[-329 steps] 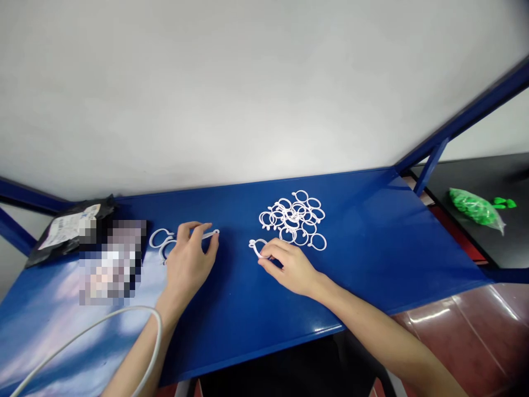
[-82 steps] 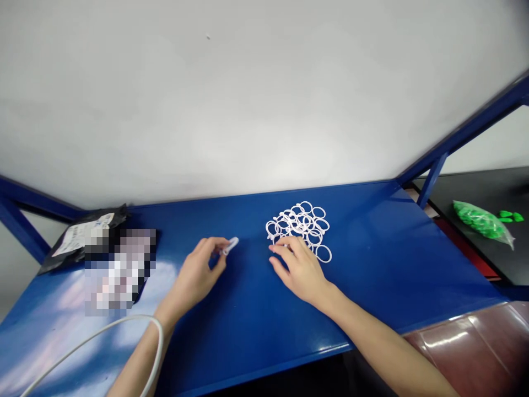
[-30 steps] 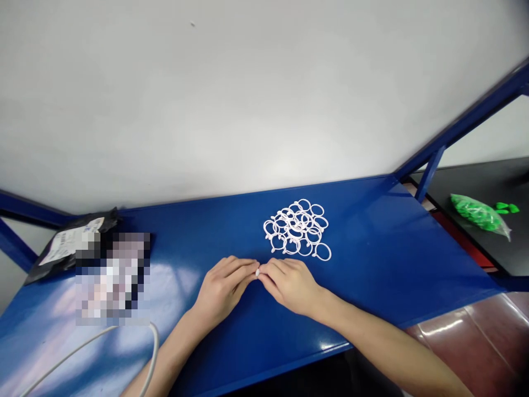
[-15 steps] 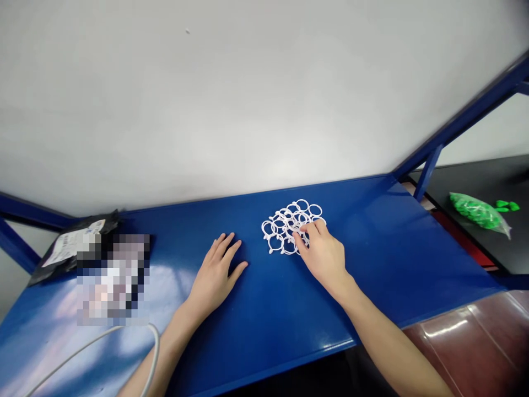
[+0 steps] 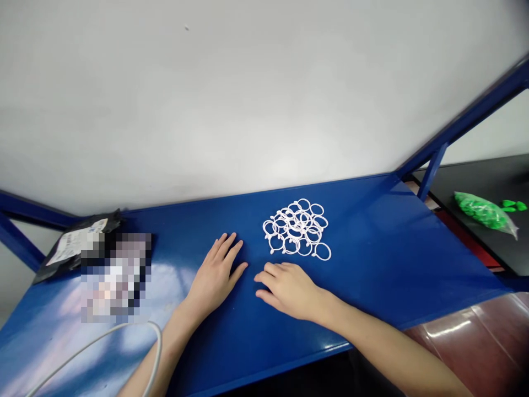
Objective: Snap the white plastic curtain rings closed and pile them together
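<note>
A pile of thin white plastic rings [image 5: 295,223] with small tabs lies on the blue table [image 5: 372,242], several of them overlapping. One ring [image 5: 322,252] sits at the pile's near right edge. My left hand [image 5: 215,275] rests flat on the table left of the pile, open with fingers spread. Just in front of the pile is my right hand [image 5: 287,289], apart from the rings, its fingers bent and the thumb standing off from them. Nothing shows between those fingers, so the right hand is open.
A black package [image 5: 82,240] with a white label lies at the table's far left, beside a blurred-out item [image 5: 119,275]. A pale cable [image 5: 95,344] loops near my left forearm. Blue frame bars [image 5: 432,171] edge the table; a bag of green pieces [image 5: 483,212] lies beyond.
My right hand has moved off the rings, towards me and to the left. The rings it was covering now show. My left hand has stayed in place.
</note>
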Action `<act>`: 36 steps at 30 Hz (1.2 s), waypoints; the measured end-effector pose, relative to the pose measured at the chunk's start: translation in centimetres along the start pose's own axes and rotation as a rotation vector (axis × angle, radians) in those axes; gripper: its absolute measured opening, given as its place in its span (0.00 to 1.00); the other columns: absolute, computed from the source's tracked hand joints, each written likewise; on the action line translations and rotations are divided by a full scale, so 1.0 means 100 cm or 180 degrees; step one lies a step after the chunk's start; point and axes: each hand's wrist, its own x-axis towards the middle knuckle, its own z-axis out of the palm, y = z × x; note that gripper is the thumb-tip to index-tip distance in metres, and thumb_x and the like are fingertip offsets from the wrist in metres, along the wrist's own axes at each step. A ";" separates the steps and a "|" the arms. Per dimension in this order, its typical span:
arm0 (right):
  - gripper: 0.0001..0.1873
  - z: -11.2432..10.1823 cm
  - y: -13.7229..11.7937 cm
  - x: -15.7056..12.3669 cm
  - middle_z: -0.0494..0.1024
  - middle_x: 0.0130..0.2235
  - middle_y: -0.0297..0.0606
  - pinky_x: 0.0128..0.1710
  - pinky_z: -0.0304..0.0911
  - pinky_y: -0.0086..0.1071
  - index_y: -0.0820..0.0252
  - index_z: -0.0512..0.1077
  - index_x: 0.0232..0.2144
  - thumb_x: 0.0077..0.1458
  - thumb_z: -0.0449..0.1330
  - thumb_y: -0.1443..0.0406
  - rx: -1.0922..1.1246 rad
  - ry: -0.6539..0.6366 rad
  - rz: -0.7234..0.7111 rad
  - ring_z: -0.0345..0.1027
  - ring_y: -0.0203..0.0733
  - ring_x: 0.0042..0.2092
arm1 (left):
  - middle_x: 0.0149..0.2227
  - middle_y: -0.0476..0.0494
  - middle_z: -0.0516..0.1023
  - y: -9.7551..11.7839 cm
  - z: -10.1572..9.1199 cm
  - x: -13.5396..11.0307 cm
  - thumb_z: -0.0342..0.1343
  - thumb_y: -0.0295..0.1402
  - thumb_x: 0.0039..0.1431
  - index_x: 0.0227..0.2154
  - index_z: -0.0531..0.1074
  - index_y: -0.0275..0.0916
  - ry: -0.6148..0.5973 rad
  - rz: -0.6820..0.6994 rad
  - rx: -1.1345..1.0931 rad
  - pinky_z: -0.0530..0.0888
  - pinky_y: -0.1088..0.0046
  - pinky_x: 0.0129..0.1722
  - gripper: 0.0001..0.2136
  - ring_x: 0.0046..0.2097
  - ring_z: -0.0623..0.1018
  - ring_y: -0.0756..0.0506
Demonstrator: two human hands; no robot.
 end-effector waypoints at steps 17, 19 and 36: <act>0.14 -0.009 0.000 0.001 0.79 0.44 0.40 0.38 0.70 0.37 0.60 0.76 0.50 0.69 0.58 0.59 0.0160 -0.0061 0.0097 0.77 0.43 0.38 | 0.67 0.33 0.67 0.001 -0.001 -0.003 0.51 0.42 0.70 0.63 0.68 0.38 -0.0061 0.0110 0.0191 0.69 0.45 0.65 0.22 0.69 0.66 0.32; 0.13 -0.009 0.000 0.001 0.79 0.44 0.40 0.39 0.70 0.37 0.60 0.75 0.50 0.68 0.59 0.59 0.0174 -0.0056 0.0103 0.77 0.43 0.39 | 0.67 0.33 0.67 0.001 -0.001 -0.003 0.51 0.41 0.70 0.63 0.68 0.38 -0.0051 0.0103 0.0169 0.69 0.45 0.65 0.22 0.69 0.66 0.32; 0.14 -0.007 0.002 0.001 0.80 0.44 0.40 0.39 0.70 0.37 0.59 0.75 0.50 0.69 0.58 0.58 0.0211 -0.0029 0.0100 0.77 0.44 0.39 | 0.67 0.33 0.67 0.001 -0.003 -0.004 0.51 0.41 0.70 0.63 0.68 0.37 -0.0079 0.0130 0.0166 0.69 0.44 0.65 0.22 0.69 0.65 0.31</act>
